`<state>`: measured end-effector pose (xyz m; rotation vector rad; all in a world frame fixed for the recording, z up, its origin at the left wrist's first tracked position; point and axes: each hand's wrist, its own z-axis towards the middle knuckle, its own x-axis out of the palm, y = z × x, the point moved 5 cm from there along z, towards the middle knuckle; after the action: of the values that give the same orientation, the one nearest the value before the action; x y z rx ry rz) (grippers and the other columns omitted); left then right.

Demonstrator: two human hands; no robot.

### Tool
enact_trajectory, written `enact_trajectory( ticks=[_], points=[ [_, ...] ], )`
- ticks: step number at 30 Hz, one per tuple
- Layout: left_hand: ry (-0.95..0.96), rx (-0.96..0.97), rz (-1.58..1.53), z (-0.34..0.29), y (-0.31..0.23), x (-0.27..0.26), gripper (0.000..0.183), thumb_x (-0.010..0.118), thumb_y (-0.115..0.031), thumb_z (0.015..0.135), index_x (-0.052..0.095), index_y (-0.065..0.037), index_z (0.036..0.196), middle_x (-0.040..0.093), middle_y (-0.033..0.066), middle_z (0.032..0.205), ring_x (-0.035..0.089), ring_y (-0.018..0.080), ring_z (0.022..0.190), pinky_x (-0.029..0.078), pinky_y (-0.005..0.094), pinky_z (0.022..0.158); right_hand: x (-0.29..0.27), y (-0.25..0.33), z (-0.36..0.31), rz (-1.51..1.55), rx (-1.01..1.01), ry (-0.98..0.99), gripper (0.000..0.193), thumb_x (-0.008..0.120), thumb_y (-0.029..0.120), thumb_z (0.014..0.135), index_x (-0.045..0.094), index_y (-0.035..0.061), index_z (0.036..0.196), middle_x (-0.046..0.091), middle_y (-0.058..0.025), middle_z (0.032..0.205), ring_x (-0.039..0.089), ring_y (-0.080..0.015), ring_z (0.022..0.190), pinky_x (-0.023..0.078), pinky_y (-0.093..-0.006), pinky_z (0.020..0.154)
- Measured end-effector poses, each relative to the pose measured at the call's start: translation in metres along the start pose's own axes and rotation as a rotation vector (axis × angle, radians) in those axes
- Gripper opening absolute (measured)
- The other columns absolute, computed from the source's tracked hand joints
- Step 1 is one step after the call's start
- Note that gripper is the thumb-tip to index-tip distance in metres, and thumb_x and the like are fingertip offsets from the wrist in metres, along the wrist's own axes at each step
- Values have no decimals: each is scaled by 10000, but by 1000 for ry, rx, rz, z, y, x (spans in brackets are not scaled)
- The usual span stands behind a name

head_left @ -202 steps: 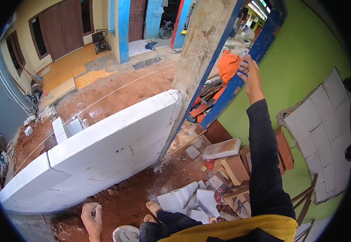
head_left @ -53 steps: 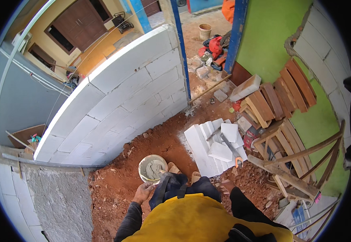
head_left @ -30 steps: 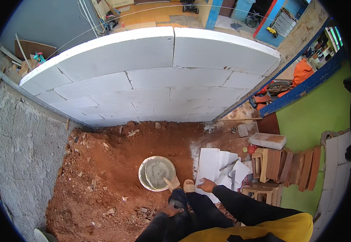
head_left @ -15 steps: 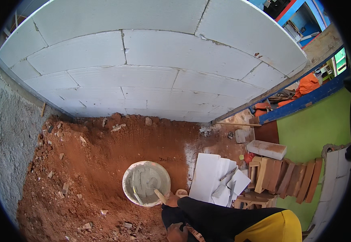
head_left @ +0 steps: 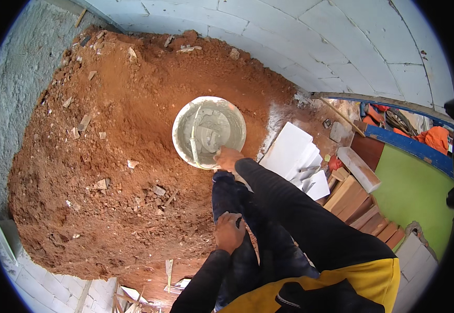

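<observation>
A round bucket [head_left: 179,136] with a pale rim holds wet grey mortar [head_left: 217,123] and stands on reddish soil. Its wire handle with a light grip [head_left: 193,146] lies across the left side of the opening. My right hand [head_left: 228,158] is at the near right rim, fingers closed round what looks like a trowel [head_left: 212,140]. The trowel's end is in the bucket, coated with mortar, and my hand hides its handle. On my dark-trousered leg rests my left hand [head_left: 229,231], holding nothing, with its fingers loosely bent and apart.
White boards [head_left: 287,151] lie right of the bucket, beside stacked reddish-brown pieces [head_left: 353,201] and a pale block [head_left: 359,168]. A white block wall [head_left: 341,39] rises behind, a rough grey wall [head_left: 26,94] at left. Rubble [head_left: 101,183] dots the soil.
The view has tilted downward, bringing my legs and left forearm into sight. My right hand has come further in at the bucket's rim, and the tool's tan handle no longer shows.
</observation>
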<state>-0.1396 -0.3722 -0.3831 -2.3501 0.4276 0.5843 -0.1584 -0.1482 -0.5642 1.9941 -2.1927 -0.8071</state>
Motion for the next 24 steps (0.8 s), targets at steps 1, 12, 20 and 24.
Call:
enact_trajectory(
  ticks=[1, 12, 20, 24],
  points=[
    [7, -5, -9, 0, 0, 0, 297, 736, -244, 907, 786, -98, 1161, 742, 127, 1237, 603, 353, 1314, 457, 462, 1143, -12, -4, -6, -125, -40, -6, 548, 642, 278, 968, 568, -85, 1371, 731, -294, 1150, 728, -421, 1067, 581, -507, 862],
    [-4, 24, -8, -3, 13, 6, 282, 732, -240, 901, 800, -103, 1139, 750, 122, 1217, 608, 351, 1308, 460, 467, 1142, -8, 14, 1, -494, -203, 108, 562, 586, 165, 967, 507, -98, 1457, 754, -292, 1135, 731, -433, 1095, 578, -513, 899],
    [26, 13, 36, 1, 13, 3, 279, 724, -243, 905, 798, -120, 1144, 756, 110, 1226, 607, 341, 1312, 460, 464, 1142, -15, 8, 1, -307, -125, 246, 609, 588, 392, 1007, 597, -93, 1375, 749, -272, 1073, 740, -383, 923, 580, -474, 852],
    [63, 19, 24, 3, 11, -2, 294, 723, -251, 905, 796, -120, 1157, 748, 114, 1260, 596, 342, 1332, 452, 460, 1154, -25, -17, -7, 104, 56, 397, 664, 578, 504, 1019, 650, -83, 1321, 746, -247, 1031, 731, -342, 801, 581, -447, 815]
  ],
)
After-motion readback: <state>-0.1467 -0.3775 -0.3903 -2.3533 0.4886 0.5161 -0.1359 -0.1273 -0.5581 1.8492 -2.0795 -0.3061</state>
